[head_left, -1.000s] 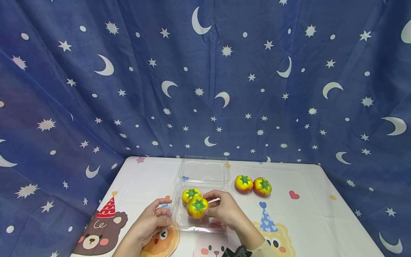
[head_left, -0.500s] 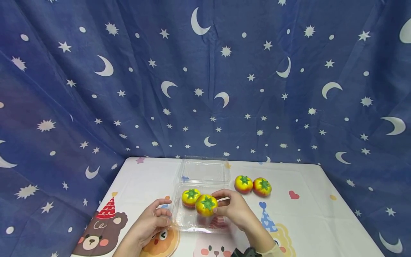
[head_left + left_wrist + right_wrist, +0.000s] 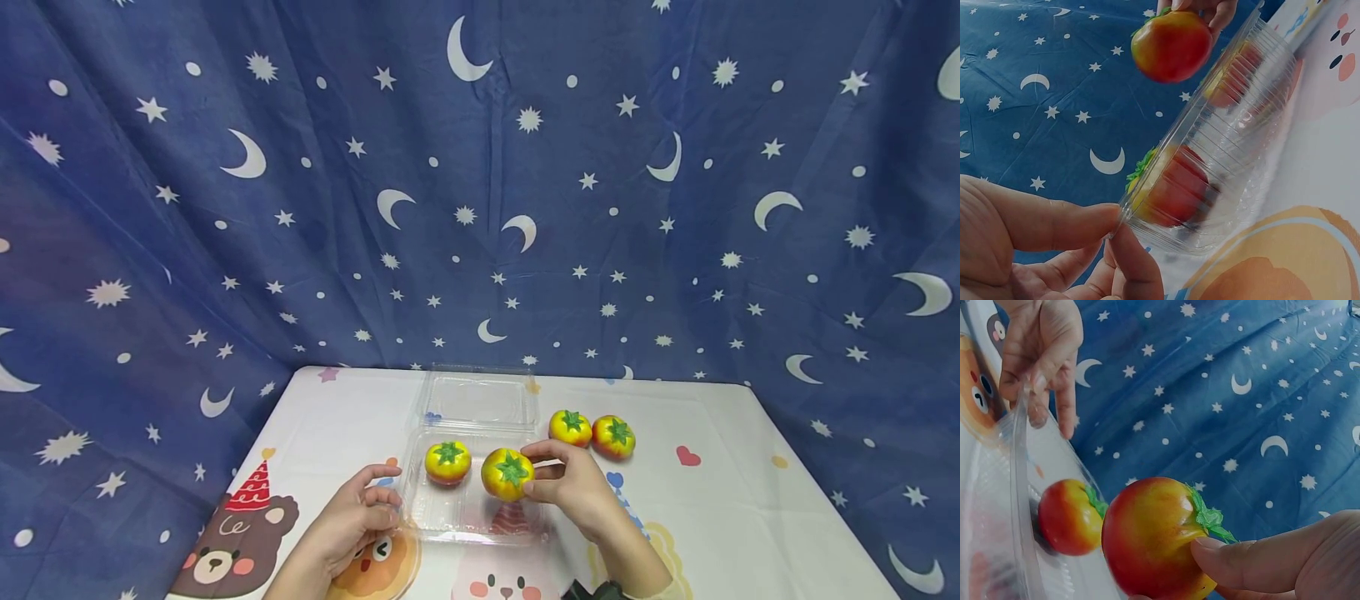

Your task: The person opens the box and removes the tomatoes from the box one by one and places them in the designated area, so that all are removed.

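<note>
In the head view my right hand (image 3: 573,487) holds a red-and-yellow tomato (image 3: 507,474) with a green star-shaped calyx above the right half of a clear plastic box (image 3: 431,521). The right wrist view shows the thumb pressed on the side of this tomato (image 3: 1154,540). My left hand (image 3: 358,512) pinches the box's left rim between thumb and finger, plain in the left wrist view at the box rim (image 3: 1175,134). Another tomato (image 3: 447,462) sits inside the box at its back left. The held tomato (image 3: 1172,47) is above the rim in the left wrist view.
The box's lid (image 3: 480,400) lies folded back behind it. Two more tomatoes (image 3: 570,427) stand side by side on the white patterned tablecloth (image 3: 720,517), right of the box. A dark blue star-and-moon curtain (image 3: 480,167) hangs behind and beside the table.
The right hand has carried its tomato rightward, away from the one in the box, which stays in place. My left hand keeps its hold on the rim.
</note>
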Demonstrator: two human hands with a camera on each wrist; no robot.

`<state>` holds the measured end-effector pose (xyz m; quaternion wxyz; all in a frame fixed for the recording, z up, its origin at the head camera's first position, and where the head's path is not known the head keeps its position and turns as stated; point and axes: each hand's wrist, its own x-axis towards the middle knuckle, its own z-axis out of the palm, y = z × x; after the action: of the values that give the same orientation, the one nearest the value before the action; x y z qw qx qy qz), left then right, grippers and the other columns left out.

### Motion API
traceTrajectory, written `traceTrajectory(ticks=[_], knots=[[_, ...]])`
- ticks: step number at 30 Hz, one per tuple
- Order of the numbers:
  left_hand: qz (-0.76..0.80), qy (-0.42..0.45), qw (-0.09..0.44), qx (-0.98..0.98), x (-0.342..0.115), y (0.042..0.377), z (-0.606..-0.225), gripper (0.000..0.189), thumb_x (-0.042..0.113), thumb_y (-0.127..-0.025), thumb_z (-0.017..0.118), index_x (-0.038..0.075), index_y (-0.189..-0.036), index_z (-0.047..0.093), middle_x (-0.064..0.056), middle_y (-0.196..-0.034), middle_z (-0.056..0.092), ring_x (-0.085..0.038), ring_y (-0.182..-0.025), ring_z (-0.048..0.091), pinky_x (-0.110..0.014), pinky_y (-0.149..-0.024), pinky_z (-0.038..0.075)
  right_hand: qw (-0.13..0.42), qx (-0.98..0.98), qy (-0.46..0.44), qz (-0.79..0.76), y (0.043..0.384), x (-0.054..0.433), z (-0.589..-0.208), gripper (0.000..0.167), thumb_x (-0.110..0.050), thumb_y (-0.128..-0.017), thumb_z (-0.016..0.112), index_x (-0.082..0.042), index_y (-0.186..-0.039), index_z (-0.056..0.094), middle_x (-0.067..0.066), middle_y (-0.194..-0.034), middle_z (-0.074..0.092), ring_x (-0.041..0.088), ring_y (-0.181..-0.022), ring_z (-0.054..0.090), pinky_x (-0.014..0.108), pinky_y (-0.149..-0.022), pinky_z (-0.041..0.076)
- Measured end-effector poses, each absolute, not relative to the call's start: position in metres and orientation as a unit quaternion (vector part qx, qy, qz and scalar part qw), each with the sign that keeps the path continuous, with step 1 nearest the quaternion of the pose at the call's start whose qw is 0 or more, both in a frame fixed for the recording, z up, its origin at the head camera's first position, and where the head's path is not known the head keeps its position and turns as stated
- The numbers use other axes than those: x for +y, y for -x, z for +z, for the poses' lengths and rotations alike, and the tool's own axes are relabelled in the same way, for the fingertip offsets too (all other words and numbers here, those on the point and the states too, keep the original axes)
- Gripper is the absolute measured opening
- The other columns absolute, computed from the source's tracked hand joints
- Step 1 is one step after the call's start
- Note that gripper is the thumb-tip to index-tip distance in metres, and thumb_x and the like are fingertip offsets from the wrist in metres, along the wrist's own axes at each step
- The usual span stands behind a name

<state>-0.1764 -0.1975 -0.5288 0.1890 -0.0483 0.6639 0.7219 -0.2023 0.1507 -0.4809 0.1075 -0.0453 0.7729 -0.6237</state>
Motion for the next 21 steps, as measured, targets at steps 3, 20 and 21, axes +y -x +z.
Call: traceTrajectory(ticks=[3,20,21], knots=[[0.722,0.045,0.188,0.664,-0.198,0.177,-0.529,0.085,-0.007,-0.08,0.071,0.0,-0.157,0.035,-0.004,-0.098,0.065,-0.015,-0.075,0.063,-0.033,-0.074,0.06,0.106,0.773,0.038,-0.625,0.202,0.156,-0.48,0.05,0.009,-0.081,0.08,0.004,-0.129,0.07,0.024,-0.134,0.065,0.027,-0.1,0.071,0.035,-0.082,0.066],[0.722,0.054,0.185,0.664,-0.197,0.177,-0.529,0.083,-0.008,-0.081,0.071,0.0,-0.156,0.037,-0.005,-0.098,0.065,-0.016,-0.075,0.063,-0.035,-0.075,0.061,0.078,0.78,-0.024,-0.62,0.199,0.186,-0.474,0.051,0.007,-0.081,0.083,0.001,-0.13,0.071,0.021,-0.134,0.065,0.025,-0.1,0.072,0.035,-0.081,0.066],[0.722,0.054,0.185,0.664,-0.197,0.177,-0.529,0.083,-0.008,-0.08,0.071,0.0,-0.156,0.037,-0.005,-0.098,0.064,-0.016,-0.075,0.063,-0.035,-0.075,0.061,0.077,0.78,-0.028,-0.62,0.199,0.188,-0.474,0.051,0.007,-0.081,0.083,0.0,-0.129,0.071,0.021,-0.133,0.065,0.025,-0.1,0.072,0.035,-0.081,0.066]])
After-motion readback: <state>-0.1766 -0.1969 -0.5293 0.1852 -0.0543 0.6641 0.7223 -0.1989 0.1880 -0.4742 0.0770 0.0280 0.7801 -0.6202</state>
